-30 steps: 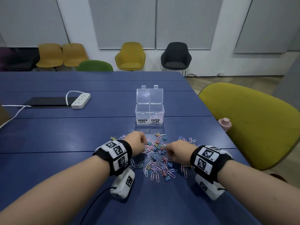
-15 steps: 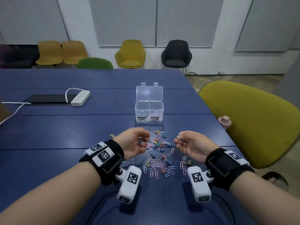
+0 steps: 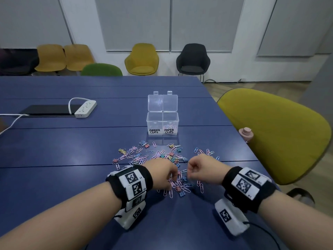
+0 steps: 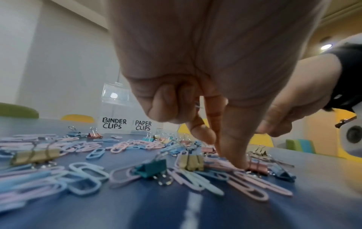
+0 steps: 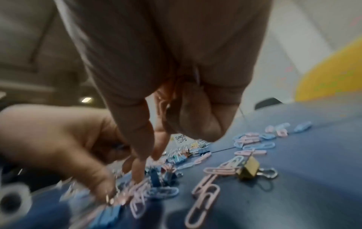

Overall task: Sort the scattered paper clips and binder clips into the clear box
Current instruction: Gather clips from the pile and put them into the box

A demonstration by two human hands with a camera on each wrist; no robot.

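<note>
Pastel paper clips (image 3: 138, 159) and small binder clips (image 3: 170, 156) lie scattered on the blue table (image 3: 54, 150), in front of the clear box (image 3: 163, 121). Its two lids stand open; labels read BINDER CLIPS and PAPER CLIPS, and a few pink clips lie in the paper-clip side. My left hand (image 3: 171, 179) is palm down on the near part of the pile. Its thumb and forefinger (image 4: 233, 155) reach into the clips while the curled fingers keep clips in the palm. My right hand (image 3: 191, 170) hovers beside it, with pink paper clips (image 5: 161, 105) tucked under curled fingers.
A white power strip (image 3: 85, 109) and a dark flat pad (image 3: 48, 110) lie at the far left. A yellow-green chair (image 3: 273, 134) stands at the table's right edge, with a pink bottle (image 3: 246, 134) beside it. More chairs line the back wall.
Half a second ago both hands were raised and turned palm up with clips in them. Now they have turned palm down and dropped back onto the near part of the pile.
</note>
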